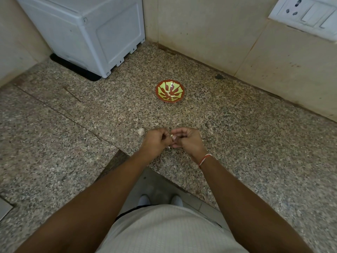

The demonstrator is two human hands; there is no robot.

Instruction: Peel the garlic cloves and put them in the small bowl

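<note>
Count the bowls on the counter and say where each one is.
1. The small bowl, red-brown with a green pattern, stands on the granite counter beyond both hands, toward the back wall. Nothing else in view looks like a bowl.

**Garlic clove and small bowl**

A pale garlic clove (171, 136) is pinched between two hands, near centre. The small bowl (170, 91), brown with a yellow-green pattern, sits upright farther back on the worktop. Another garlic piece (141, 131) lies just left
</note>
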